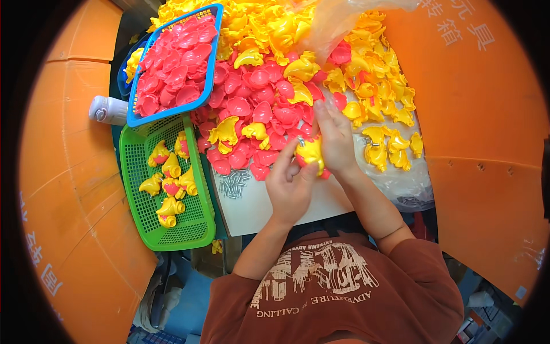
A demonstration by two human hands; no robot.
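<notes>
Both hands meet over the near edge of the white worktop (252, 212): the left hand (291, 184) and right hand (337, 140) are clasped together round a yellow toy piece (311, 152), apparently with a red part under it, though fingers hide the join. Beyond it a heap of red shells (258, 97) and yellow shells (366, 80) covers the far side, with a green basket (140, 218) off the left edge. Pressing the halves squarely, seams aligned, should seat them best; small screws (232, 184) lie near the left hand.
</notes>
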